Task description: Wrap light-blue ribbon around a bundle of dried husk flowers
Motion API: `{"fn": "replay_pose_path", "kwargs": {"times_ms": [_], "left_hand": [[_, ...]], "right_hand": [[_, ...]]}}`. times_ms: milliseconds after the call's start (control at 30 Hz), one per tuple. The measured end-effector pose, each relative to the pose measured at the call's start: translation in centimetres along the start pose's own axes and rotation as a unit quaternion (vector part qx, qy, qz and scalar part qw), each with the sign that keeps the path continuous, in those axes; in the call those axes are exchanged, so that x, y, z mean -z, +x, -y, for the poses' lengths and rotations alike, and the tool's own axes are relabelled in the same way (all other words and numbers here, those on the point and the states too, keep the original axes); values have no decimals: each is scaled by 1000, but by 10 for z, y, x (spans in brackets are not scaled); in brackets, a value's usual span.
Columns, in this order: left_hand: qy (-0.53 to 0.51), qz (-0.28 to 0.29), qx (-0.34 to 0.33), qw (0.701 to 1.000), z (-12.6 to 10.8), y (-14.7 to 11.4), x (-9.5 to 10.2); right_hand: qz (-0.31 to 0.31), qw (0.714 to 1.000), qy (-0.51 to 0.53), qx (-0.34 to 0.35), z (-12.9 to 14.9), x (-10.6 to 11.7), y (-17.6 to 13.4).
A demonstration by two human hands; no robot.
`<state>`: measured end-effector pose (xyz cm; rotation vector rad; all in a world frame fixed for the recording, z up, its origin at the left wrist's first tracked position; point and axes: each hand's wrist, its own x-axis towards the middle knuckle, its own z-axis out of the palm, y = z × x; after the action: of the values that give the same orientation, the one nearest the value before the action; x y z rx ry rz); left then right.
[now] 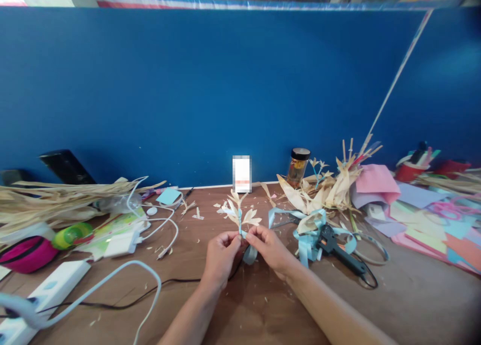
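A small flower sprig of pale dried husk (251, 217) stands upright over the middle of the table, its stem wrapped in light blue. My left hand (222, 254) is closed, thumb and fingertips pinching the stem low down. Close beside it, my right hand (268, 247) pinches a light blue ribbon (244, 234) where it meets the stem. A loose, pale end of ribbon (250, 255) hangs below the right fingers. The fingers partly hide the stem's lower end.
At right lie a black glue gun (341, 252), crumpled blue ribbon (308, 244), dried husks (330, 194), a black-lidded jar (298, 167) and coloured paper (424, 234). A white power strip (56, 290), white cable (156, 272) and pink tape roll (28, 254) occupy the left. A blue partition (225, 94) rises behind.
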<state>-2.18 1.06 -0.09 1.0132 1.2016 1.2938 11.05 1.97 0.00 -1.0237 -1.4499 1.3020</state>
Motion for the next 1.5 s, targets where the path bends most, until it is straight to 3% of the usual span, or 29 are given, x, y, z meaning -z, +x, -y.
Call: {"fn": "replay_pose_path", "kwargs": {"times_ms": [233,367,500,567,667,900,1067,1167,1300,1500], "left_hand": [[-13,-52,1,999,-1,12,11],[-20,-92,-1,996,2,19,19],[-78,-221,-30,972,1,29,29],[-112,-284,-67,950,-1,34,35],[-129,-322,-95,933,-2,40,41],[-85,-286,-92,950,6,37,37],[-29,-247,-87,965,14,33,31],[-26,-246,-83,965,15,33,31],[-28,-245,-83,965,16,35,32],[-26,-224,-84,971,15,33,29]], "right_hand": [[104,987,101,-74,11,17,-2],[142,981,119,-64,17,32,0],[123,990,-74,-9,17,48,5],[115,976,-186,20,18,53,6],[131,954,-266,39,21,56,6],[244,935,-253,51,30,47,-2],[232,942,-236,53,31,22,-8],[219,939,-255,69,44,20,-8],[191,926,-316,84,82,43,7],[182,922,-339,33,139,88,41]]}}
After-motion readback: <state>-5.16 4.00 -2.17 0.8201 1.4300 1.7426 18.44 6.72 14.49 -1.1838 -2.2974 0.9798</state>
